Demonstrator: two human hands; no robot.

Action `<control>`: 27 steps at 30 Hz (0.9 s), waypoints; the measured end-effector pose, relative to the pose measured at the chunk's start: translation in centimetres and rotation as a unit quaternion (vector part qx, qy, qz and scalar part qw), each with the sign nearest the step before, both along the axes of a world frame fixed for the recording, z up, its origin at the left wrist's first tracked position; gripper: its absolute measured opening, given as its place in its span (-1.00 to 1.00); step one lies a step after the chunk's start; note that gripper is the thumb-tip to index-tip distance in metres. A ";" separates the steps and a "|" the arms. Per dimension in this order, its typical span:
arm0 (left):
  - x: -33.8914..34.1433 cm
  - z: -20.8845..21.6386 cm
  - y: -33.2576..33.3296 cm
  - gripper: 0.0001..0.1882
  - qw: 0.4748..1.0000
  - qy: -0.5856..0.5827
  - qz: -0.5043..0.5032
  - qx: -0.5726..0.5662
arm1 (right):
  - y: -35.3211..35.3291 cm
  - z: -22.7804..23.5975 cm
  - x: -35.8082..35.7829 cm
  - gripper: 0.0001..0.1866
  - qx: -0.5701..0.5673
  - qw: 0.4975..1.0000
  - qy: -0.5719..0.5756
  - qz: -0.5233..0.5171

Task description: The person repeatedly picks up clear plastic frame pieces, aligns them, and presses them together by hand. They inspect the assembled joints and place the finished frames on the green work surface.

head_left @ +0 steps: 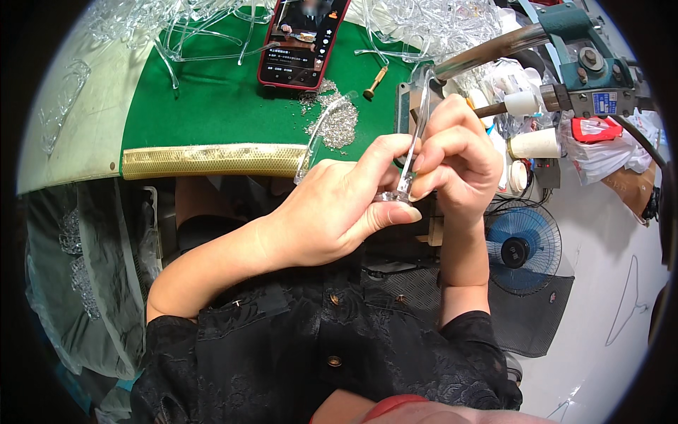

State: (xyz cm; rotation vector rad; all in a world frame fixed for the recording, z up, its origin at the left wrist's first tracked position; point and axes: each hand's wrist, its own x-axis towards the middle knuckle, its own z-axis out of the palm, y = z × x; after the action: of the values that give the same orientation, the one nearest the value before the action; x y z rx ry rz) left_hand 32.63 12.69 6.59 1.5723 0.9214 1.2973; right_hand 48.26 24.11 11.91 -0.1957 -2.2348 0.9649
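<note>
A pair of clear plastic eyeglasses (418, 131) is held between my hands just off the table's front edge. My left hand (335, 208) is closed around the front of the glasses, its thumb along the near side, hiding much of it. One clear temple arm sticks up beyond my left wrist, over the gold strip. With bent fingers, my right hand (462, 155) pinches the other temple arm near its hinge end. Beyond the hands, a pile of tiny silvery metal parts (339, 126) lies on the green mat (205, 106).
A red-cased phone (300, 46) lies behind the pile, beside a small brass-coloured tool (376, 83). Clear eyeglass frames (205, 28) heap along the back. A green metal machine (586, 56) reaches in from the right. Gold trim (212, 161) borders the mat; a blue fan (519, 247) stands below right.
</note>
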 end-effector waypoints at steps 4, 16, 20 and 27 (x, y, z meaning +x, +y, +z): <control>-0.3 0.0 0.1 -0.33 0.998 0.053 -0.002 0.026 | 0.2 1.0 -0.4 -0.66 -0.048 0.998 -0.033 0.011; 0.3 -0.3 0.7 -0.23 0.997 -0.071 0.017 0.012 | -0.8 -0.6 -0.5 -0.83 -0.030 0.994 0.028 -0.097; 1.0 -0.9 1.8 -0.21 0.992 -0.116 0.030 0.046 | -1.1 -1.5 0.0 -0.84 -0.130 0.987 0.030 -0.093; 2.2 0.3 3.8 -0.29 0.995 -0.045 0.060 0.069 | -1.5 -1.8 1.7 -0.70 -0.244 0.964 0.067 -0.080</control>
State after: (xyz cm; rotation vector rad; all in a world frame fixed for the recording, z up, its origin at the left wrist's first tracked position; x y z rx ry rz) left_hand 34.84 16.48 6.92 1.5699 0.8977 1.5324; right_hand 49.91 22.62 10.10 -0.5081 -1.7950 1.3804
